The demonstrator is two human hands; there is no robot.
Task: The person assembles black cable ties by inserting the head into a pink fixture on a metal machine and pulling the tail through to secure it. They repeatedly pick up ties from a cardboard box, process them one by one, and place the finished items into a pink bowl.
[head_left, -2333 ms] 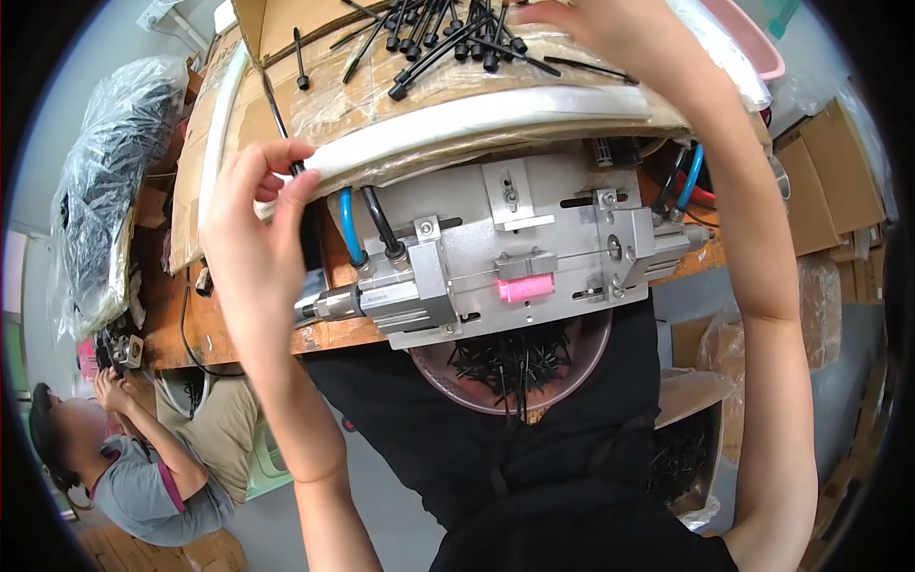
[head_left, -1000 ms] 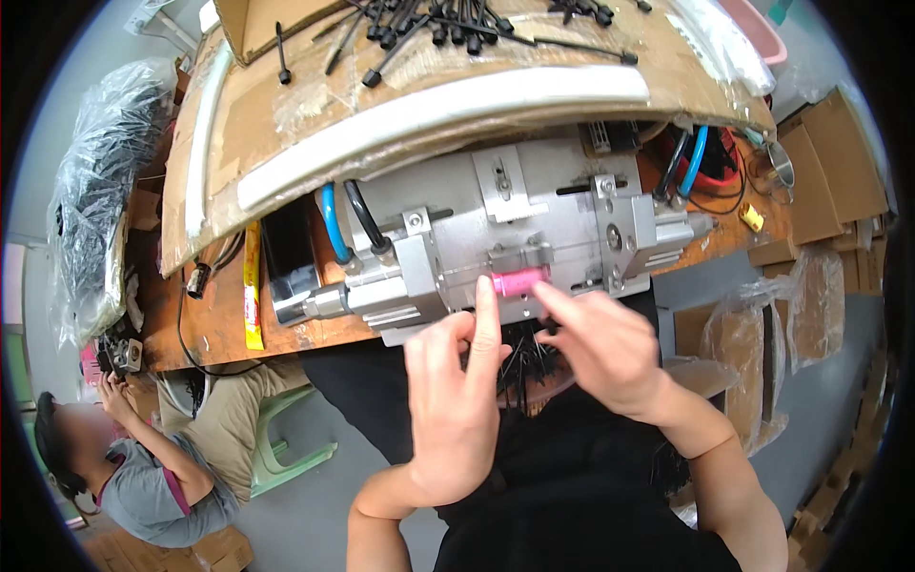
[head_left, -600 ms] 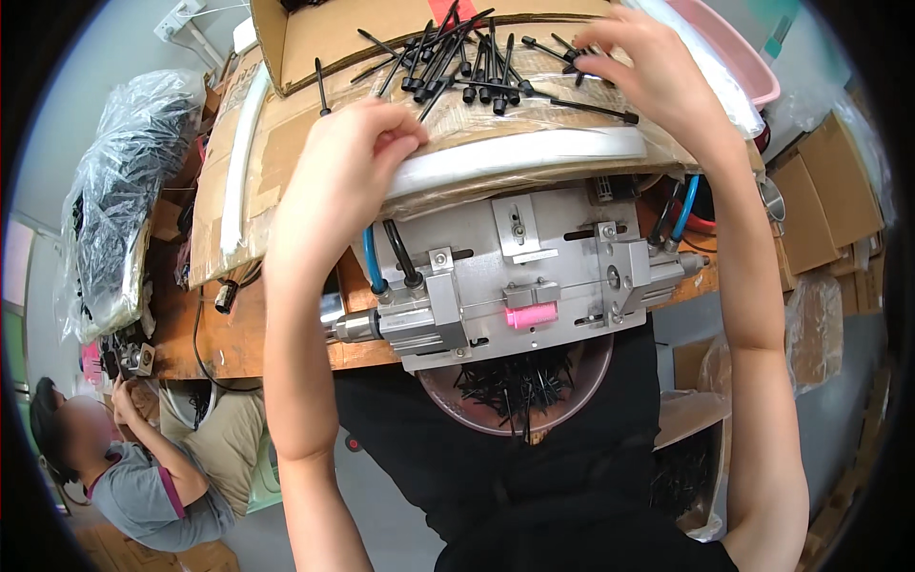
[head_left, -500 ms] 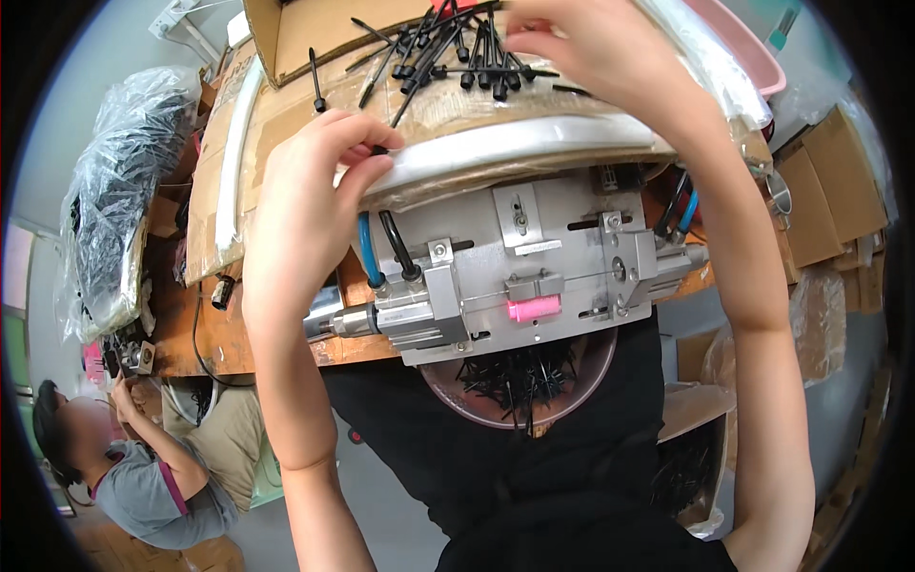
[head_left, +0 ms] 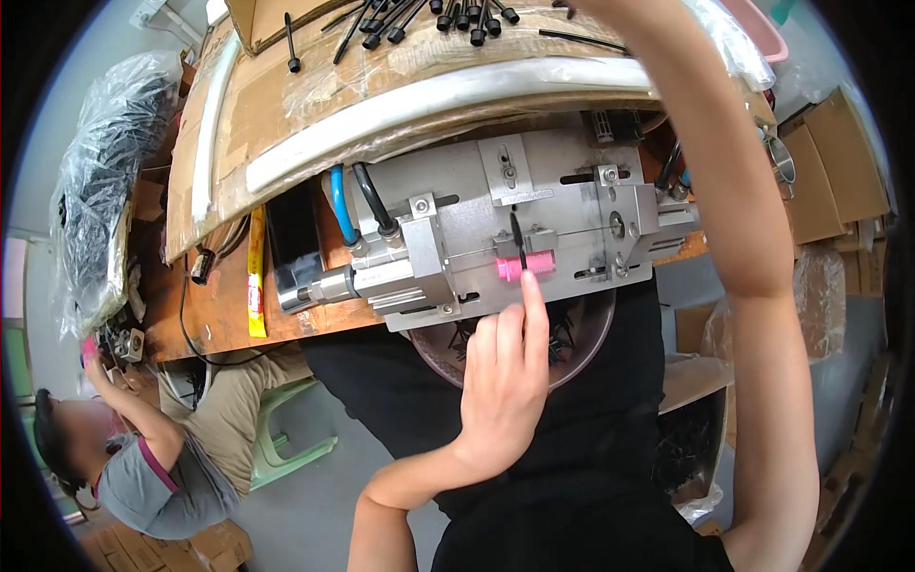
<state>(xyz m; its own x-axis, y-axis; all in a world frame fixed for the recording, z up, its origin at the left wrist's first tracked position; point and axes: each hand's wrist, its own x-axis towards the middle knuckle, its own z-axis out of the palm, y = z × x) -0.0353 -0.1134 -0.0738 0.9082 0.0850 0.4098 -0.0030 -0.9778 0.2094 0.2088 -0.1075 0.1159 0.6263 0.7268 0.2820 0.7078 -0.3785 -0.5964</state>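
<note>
One black pin (head_left: 516, 238) pinched in my left hand (head_left: 502, 381) at the pink block (head_left: 525, 266); right hand's out of frame, can't tell its grip.

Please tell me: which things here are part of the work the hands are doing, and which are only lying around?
In use:
left hand
thin black part it holds
pink block
metal fixture
right hand, at the loose black parts

Lying about:
yellow strip
clear plastic bag
cardboard boxes
</note>
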